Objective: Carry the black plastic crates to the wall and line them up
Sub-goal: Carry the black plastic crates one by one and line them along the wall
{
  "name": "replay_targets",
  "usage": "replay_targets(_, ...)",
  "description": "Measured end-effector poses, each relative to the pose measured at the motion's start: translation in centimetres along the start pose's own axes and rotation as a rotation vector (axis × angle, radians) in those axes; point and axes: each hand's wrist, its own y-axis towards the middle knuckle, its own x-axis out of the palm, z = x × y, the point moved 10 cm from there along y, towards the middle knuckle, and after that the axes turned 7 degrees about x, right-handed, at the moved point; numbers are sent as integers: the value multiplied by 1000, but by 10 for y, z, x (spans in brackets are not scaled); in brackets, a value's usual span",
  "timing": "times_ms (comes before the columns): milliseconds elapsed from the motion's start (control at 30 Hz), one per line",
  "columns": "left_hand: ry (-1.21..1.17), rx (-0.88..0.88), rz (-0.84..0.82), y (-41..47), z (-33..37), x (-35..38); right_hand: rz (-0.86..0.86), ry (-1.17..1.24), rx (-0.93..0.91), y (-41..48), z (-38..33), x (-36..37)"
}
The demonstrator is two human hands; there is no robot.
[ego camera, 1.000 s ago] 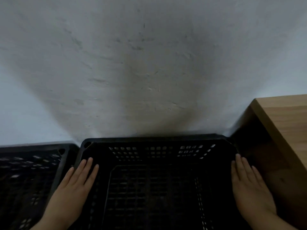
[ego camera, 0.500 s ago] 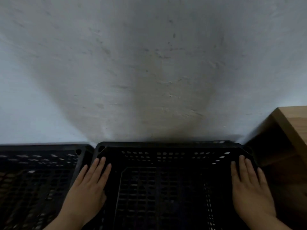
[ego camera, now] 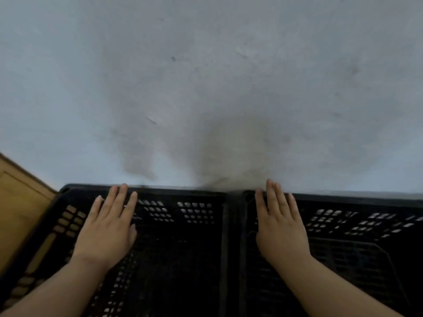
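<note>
Two black plastic crates stand side by side with their far rims against the grey wall (ego camera: 206, 76). The left crate (ego camera: 178, 190) and the right crate (ego camera: 357, 198) touch along their inner sides. My left hand (ego camera: 107, 227) hovers flat over the left crate's far left corner, fingertips reaching its far rim. Flat as well, my right hand (ego camera: 279, 225) lies over the right crate's near-left corner, with its fingertips at the rim by the wall. Both hands hold nothing. Whether the palms touch the plastic cannot be told.
A wooden furniture panel (ego camera: 20, 202) stands directly left of the left crate, close to its side. The wall fills the whole upper view. The right crate runs out of frame on the right.
The view has swung left: the wooden piece on the right is gone and another shows on the left. My hands left the one crate's side rims and now spread across two crates.
</note>
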Motion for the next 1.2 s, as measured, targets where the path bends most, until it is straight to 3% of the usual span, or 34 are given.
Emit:
replay_targets(200,7,28,-179,-47,-126,55,-98,-84,24,-29,-107,36)
replay_targets(400,92,76,-243,-74,-190,106,-272,-302,154,-53,-133,60)
replay_targets(467,88,56,-221,-80,-195,113,-351,-344,211,-64,-131,60)
replay_targets(600,81,53,-343,-94,-200,143,-580,-522,294,-83,-127,72)
replay_targets(800,54,28,-336,-93,-207,157,-622,-583,364,-97,-118,80)
replay_targets(1200,-171,59,-336,-80,-204,163,-570,-500,336,-85,-115,67)
